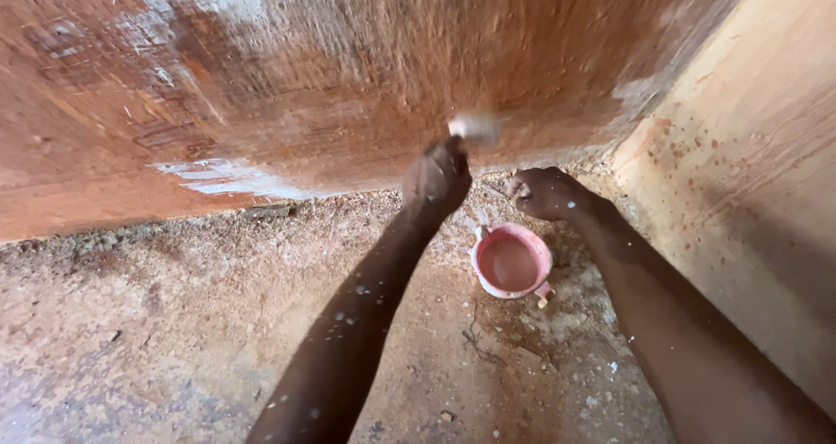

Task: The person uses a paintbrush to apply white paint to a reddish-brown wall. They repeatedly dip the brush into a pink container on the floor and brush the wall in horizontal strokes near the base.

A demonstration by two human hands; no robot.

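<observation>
Reddish-brown wall [331, 70] with whitish streaks, paler side wall [766, 165] at right, gritty earthen floor [157, 322], daylight

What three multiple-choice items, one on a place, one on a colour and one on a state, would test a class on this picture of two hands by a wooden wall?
1. Where does the small bowl stand?
A. on the dusty floor between the two forearms
B. on a shelf
C. in the right hand

2. What colour is the bowl?
A. blue
B. pink
C. black

3. How is the left hand?
A. flat on the floor
B. open and held out
C. closed on a small pale tool at the wooden wall

Key: 1 A, floor shows all round it. 2 B, its rim is pink. 3 C, the fingers curl round the blurred tool; the right hand hangs loosely curled beside it.
</observation>
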